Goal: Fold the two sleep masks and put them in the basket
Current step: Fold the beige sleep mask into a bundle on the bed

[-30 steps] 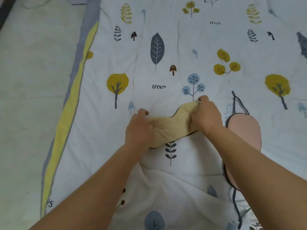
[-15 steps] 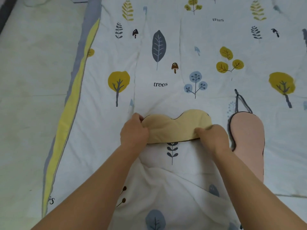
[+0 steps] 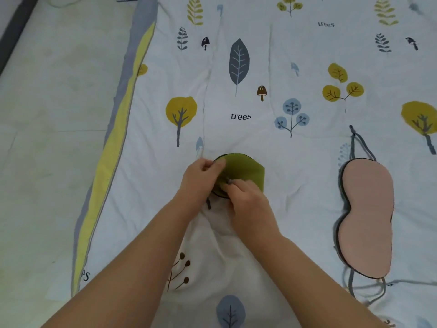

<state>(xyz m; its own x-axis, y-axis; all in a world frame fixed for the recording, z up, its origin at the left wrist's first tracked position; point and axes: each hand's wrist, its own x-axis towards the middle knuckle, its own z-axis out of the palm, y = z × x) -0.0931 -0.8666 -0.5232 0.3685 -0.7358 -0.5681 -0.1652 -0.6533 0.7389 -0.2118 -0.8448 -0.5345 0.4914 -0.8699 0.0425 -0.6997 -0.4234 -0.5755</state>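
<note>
A sleep mask lies folded in half on the printed quilt, its green side up, forming a rounded half shape. My left hand pinches its left edge. My right hand presses on its lower edge, fingers closed on the fabric near a dark strap end. A second, pink sleep mask lies flat and unfolded to the right, lengthwise, with grey straps trailing from its top and bottom. No basket is in view.
The white quilt with tree and leaf prints covers most of the view. Its grey and yellow border runs down the left. A pale mattress surface lies beyond that border.
The beige mask was spread flat between my hands; now it is folded in half with its green side showing. My right hand moved left to meet my left hand.
</note>
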